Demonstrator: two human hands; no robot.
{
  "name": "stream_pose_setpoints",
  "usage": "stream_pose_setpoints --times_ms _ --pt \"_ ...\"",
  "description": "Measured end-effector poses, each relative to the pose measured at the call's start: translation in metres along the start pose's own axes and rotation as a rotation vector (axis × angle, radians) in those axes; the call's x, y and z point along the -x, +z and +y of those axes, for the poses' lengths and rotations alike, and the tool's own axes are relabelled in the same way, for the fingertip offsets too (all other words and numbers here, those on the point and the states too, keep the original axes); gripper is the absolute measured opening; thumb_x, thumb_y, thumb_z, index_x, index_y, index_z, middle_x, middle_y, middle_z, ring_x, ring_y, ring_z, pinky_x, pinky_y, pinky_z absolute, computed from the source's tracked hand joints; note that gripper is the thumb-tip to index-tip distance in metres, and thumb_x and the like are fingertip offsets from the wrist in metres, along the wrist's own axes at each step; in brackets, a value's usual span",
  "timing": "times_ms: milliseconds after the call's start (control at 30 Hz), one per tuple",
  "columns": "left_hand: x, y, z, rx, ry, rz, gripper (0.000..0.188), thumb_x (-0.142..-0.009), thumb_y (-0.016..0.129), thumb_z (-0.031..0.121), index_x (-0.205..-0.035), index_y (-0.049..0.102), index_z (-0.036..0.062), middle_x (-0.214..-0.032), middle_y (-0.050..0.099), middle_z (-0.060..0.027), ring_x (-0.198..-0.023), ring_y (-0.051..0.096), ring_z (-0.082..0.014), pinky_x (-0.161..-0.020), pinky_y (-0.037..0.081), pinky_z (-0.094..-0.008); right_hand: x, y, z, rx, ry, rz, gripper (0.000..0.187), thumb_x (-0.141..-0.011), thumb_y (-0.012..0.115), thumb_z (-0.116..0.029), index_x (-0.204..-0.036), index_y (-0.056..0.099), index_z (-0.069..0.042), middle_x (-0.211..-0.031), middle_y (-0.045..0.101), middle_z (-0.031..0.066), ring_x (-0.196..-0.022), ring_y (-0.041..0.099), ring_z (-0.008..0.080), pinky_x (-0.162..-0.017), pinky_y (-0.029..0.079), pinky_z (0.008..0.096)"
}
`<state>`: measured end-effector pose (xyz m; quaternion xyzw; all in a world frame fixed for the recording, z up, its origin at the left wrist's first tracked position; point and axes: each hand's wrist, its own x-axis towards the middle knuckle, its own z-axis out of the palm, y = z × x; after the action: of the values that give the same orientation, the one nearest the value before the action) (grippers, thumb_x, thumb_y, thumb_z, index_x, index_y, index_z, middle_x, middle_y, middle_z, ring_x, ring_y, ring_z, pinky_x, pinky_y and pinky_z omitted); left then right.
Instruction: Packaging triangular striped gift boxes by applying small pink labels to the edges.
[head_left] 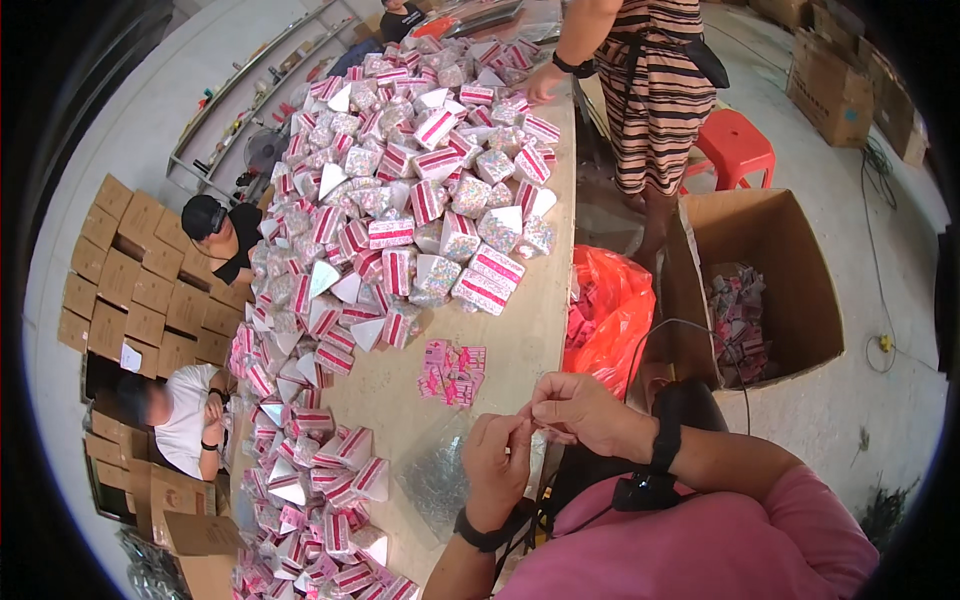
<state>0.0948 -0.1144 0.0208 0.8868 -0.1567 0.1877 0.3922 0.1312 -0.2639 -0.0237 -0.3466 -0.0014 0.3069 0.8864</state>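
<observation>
My left hand (pixel 495 468) and my right hand (pixel 588 412) meet at the table's near edge, fingertips pinched together. Whatever is between them is too small and too hidden by the fingers to name. Just beyond them, several small pink printed cards (pixel 452 372) lie loose on the pale wooden table (pixel 530 345). Beside my left hand is a flat stack of clear plastic bags (pixel 435 485). A large heap of wedge-shaped packs (pixel 400 232), see-through with pink-and-white bands, covers the far and left parts of the table.
Right of the table are a red plastic bag (pixel 608 310) of pink pieces and an open cardboard box (pixel 790 290) of small packs. A person in a striped garment (pixel 655 100) stands beyond, near a red stool (pixel 735 148). Two people sit along the left side; stacked cartons (pixel 140 270) stand behind.
</observation>
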Motion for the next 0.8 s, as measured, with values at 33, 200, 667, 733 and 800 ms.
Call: stream_pose_setpoints --times_ms 33,200,667,733,800 --pt "0.001 0.001 0.0 0.003 -0.01 0.033 0.009 -0.081 0.067 0.003 -0.08 0.058 0.0024 -0.068 0.051 -0.007 -0.058 0.05 -0.0161 -0.052 0.039 -0.0278 0.002 0.006 -0.002 -0.001 -0.005 0.01 0.007 -0.087 0.059 -0.008 -0.09 0.058 -0.001 -0.079 0.062 0.0066 -0.059 0.052 0.009 -0.049 0.041 0.0208" --pt "0.006 0.004 -0.001 -0.124 0.03 0.06 0.01 -0.08 0.068 0.005 -0.08 0.058 0.0037 -0.069 0.052 -0.0061 -0.058 0.051 -0.0168 -0.053 0.04 -0.029 0.008 0.014 -0.005 0.126 0.026 -0.002 0.012 -0.089 0.058 -0.012 -0.091 0.058 0.0 -0.078 0.062 0.0069 -0.066 0.062 0.0164 -0.063 0.049 0.0269" --pt "-0.008 -0.031 -0.007 0.431 -0.02 -0.685 0.048 -0.087 0.056 0.021 -0.13 0.046 0.0031 -0.131 0.048 -0.0187 -0.119 0.047 -0.0339 -0.101 0.034 -0.04 0.02 -0.009 -0.001 0.278 0.286 -0.198 0.017 -0.089 0.06 -0.015 -0.092 0.063 0.001 -0.071 0.063 0.008 -0.06 0.062 0.0163 -0.057 0.051 0.0268" --pt "-0.001 -0.029 -0.007 0.382 -0.004 -0.66 0.046 -0.086 0.056 0.019 -0.129 0.047 0.0027 -0.129 0.049 -0.019 -0.117 0.048 -0.0349 -0.1 0.036 -0.0399 0.022 -0.012 0.004 0.254 0.311 -0.178 0.017 -0.089 0.06 -0.015 -0.092 0.063 0.002 -0.071 0.063 0.0081 -0.061 0.062 0.0167 -0.057 0.051 0.0268" --pt "0.005 -0.031 0.0 0.244 0.025 -0.631 0.043 -0.087 0.056 0.019 -0.125 0.048 0.002 -0.126 0.05 -0.0193 -0.113 0.049 -0.0358 -0.097 0.038 -0.0394 0.024 -0.013 0.005 0.244 0.342 -0.177 0.017 -0.088 0.06 -0.015 -0.091 0.063 0.001 -0.071 0.063 0.008 -0.061 0.062 0.0165 -0.057 0.051 0.0263"
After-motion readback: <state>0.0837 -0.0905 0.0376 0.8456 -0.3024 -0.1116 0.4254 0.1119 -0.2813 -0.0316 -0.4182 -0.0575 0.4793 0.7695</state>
